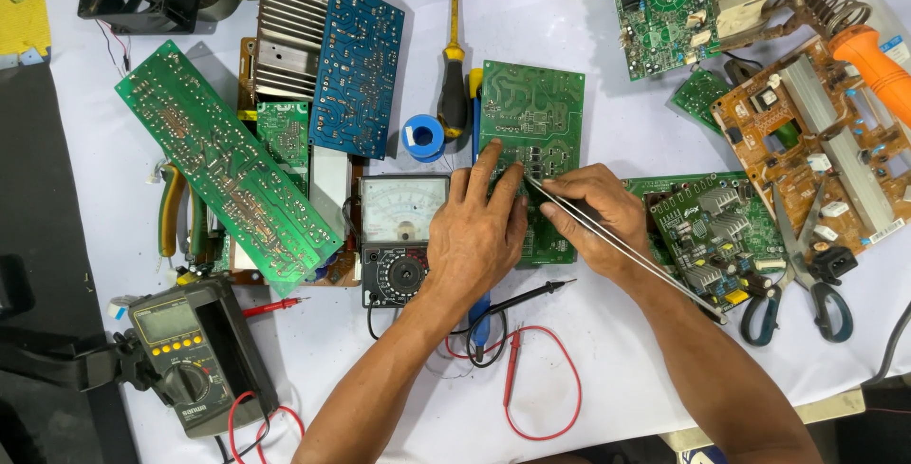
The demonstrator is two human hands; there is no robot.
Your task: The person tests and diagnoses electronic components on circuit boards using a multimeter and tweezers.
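Note:
A green circuit board [531,113] lies in the middle of the white table. My left hand [474,232] rests flat on its lower left part, fingers spread and pressing it down. My right hand [593,213] is shut on long metal tweezers [626,250], whose tips meet the board by my left fingertips. The tweezers' back end points toward the lower right.
An analog meter [399,236] sits left of my hands, with black and red probes [517,350] below. A clamp meter [190,350] lies lower left. Other boards [223,165], a screwdriver [454,84], a solder spool [422,137], scissors [807,274] and a soldering iron [868,56] surround them.

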